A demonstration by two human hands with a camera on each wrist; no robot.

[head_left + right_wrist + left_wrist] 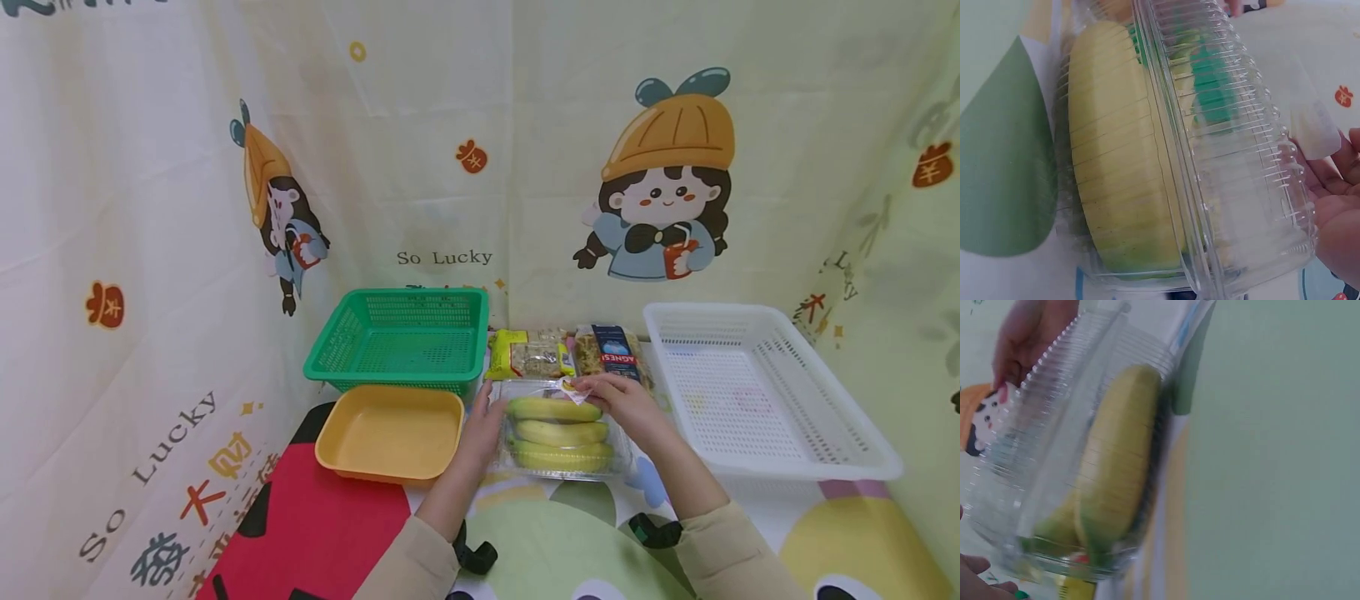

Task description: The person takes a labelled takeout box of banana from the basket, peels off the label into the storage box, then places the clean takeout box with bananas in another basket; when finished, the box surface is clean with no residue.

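Note:
A clear plastic clamshell box (618, 454) with several yellow-green bananas (562, 433) lies on the table in front of me; one banana (1110, 144) fills much of the right wrist view. My left hand (482, 425) rests along the box's left side with its fingers fairly straight. At the upper right of the lid, my right hand (622, 404) pinches a small white label (574, 391). The right wrist view shows that label (1316, 132) standing off the lid beside the curled fingers.
Behind the box lie a yellow noodle packet (528, 355) and a pasta bag (611, 354). To the left stand a green basket (480, 333) and a yellow-orange tray (390, 429). A white basket (855, 417) is at the right. Printed cloth (510, 167) surrounds the table.

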